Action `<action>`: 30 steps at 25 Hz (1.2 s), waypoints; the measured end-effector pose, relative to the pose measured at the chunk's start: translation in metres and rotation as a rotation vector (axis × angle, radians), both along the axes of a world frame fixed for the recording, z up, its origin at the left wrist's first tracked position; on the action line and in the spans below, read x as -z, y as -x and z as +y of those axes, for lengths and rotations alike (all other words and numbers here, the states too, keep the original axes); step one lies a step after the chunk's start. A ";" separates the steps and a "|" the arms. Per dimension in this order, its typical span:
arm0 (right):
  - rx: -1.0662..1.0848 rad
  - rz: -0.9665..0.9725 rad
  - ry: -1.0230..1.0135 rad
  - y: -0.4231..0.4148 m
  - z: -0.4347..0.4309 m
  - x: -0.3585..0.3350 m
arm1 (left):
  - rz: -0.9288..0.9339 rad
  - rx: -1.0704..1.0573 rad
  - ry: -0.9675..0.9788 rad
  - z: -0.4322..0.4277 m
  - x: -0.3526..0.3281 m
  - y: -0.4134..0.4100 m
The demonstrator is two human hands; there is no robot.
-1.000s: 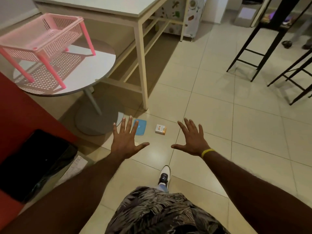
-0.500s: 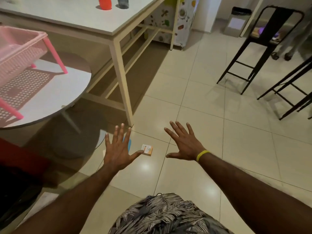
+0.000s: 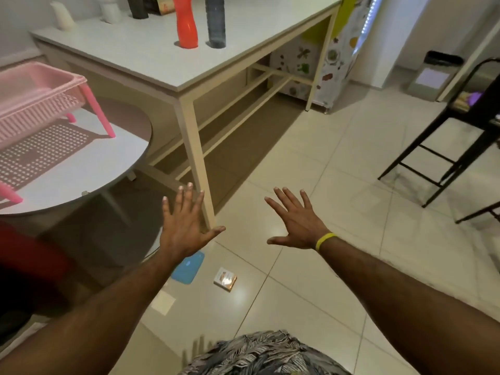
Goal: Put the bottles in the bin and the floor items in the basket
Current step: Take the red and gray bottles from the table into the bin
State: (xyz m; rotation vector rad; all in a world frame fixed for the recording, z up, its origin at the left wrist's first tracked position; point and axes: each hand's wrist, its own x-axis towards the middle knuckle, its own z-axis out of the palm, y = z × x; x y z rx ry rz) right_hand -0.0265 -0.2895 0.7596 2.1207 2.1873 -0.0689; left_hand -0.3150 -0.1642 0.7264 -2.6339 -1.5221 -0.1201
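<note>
My left hand (image 3: pixel 184 223) and my right hand (image 3: pixel 295 220) are stretched out in front of me, fingers spread, holding nothing. Below them on the tiled floor lie a blue flat case (image 3: pixel 189 267), a small white and orange box (image 3: pixel 225 279) and a white paper slip (image 3: pixel 163 302). An orange bottle (image 3: pixel 185 21) and a dark grey bottle (image 3: pixel 215 21) stand upright on the white table (image 3: pixel 151 50). A pink basket (image 3: pixel 35 101) on pink legs sits on the round table (image 3: pixel 81 169) at the left. A bin with a dark liner (image 3: pixel 433 75) stands at the far right wall.
More bottles and a white one (image 3: pixel 62 16) line the table's back edge. The table's cream leg (image 3: pixel 201 180) stands just beyond my left hand. Black stools (image 3: pixel 443 147) occupy the right side. A red seat (image 3: pixel 29 263) is at the lower left. A patterned cabinet (image 3: pixel 316 66) stands behind the table.
The view has tilted up and moved closer: the table top with its bottles has come into sight, and the floor items have slid lower, now beneath my still-empty hands.
</note>
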 end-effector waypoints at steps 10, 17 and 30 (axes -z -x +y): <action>-0.157 0.029 -0.135 -0.118 0.128 -0.065 | -0.039 -0.229 -0.151 0.071 -0.089 -0.102; -0.248 0.037 -0.191 -0.148 0.262 -0.067 | -0.023 -0.303 -0.162 0.177 -0.097 -0.155; -0.238 0.249 -0.226 -0.224 0.479 -0.089 | -0.135 -0.371 -0.184 0.396 -0.129 -0.244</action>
